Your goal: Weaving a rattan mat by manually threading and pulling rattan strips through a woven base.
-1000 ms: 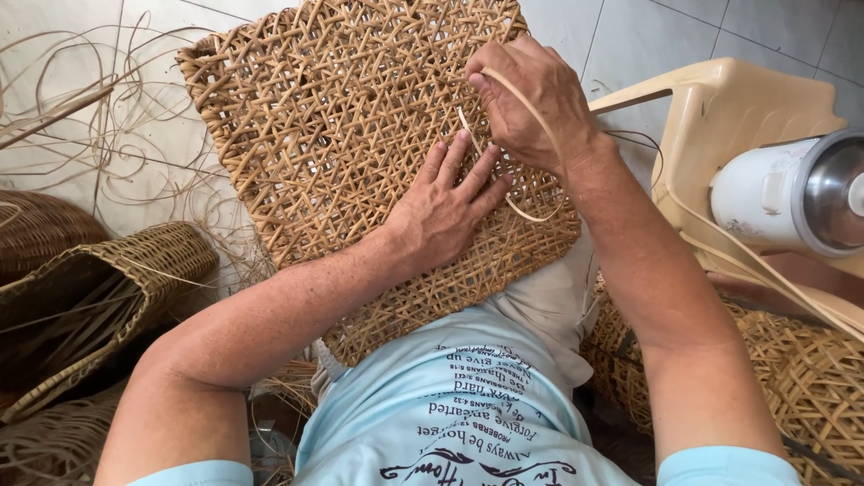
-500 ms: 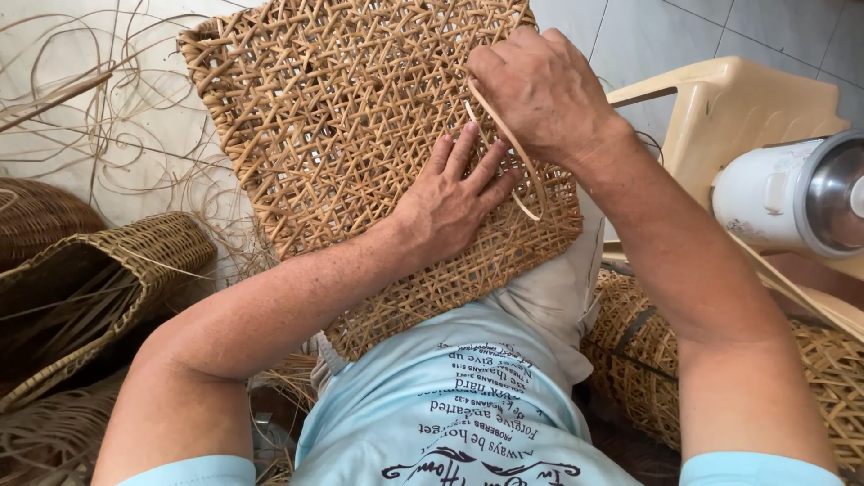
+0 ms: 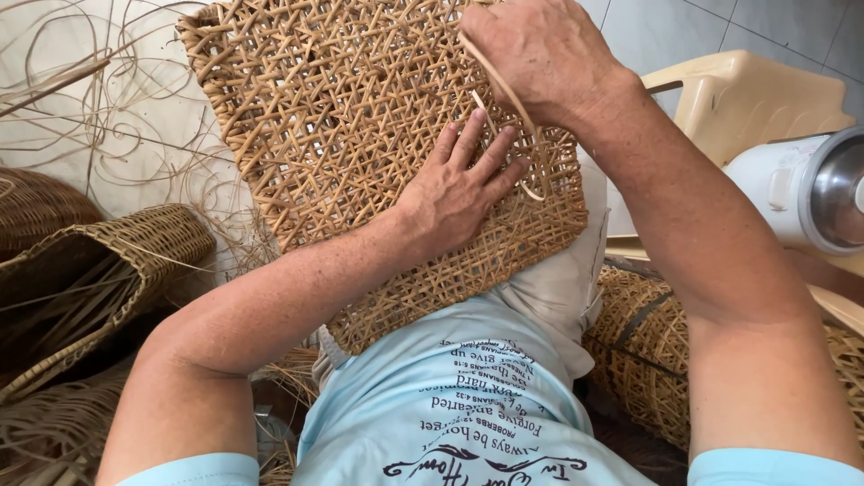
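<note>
Crowding woven panel: baskets, chair.

The panel on my lap is woven cane, an open lattice of flat tan strips, dry and matt, rough where the ends poke out along its edge. My left hand lies flat on that coarse weave. My right hand closes on a single cane strand, paler, smooth and faintly glossy. Loose cane strips curl on the pale, smooth floor. The baskets beside me are darker wicker, ribbed and dull. My shirt is soft light-blue cloth. The chair is cream plastic with a slight sheen; the jug is glossy white plastic with a shiny metal inside.
</note>
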